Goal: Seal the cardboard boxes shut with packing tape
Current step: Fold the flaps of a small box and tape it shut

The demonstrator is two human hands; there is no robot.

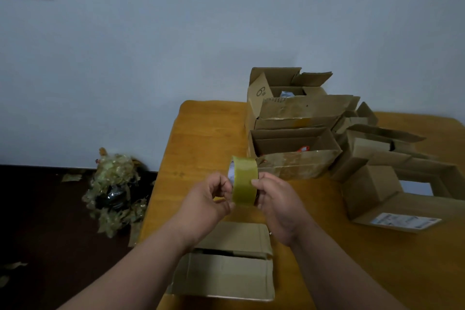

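Head view: my left hand (pixel 211 199) and right hand (pixel 274 199) pinch the tape roll (pixel 245 181) above the near box (pixel 226 267) on the table (pixel 201 133); light, stiff, probably sticky-edged, best gripped by its rims.

Lighting: dim, flat, bluish on the wall (pixel 226 20); no source is seen. Shadows: soft, faint. Floor (pixel 37 209): nearly black. Focus: soft throughout, detail smeared. Distortion: wide-angle bending is noted along the table (pixel 201 133) edges.
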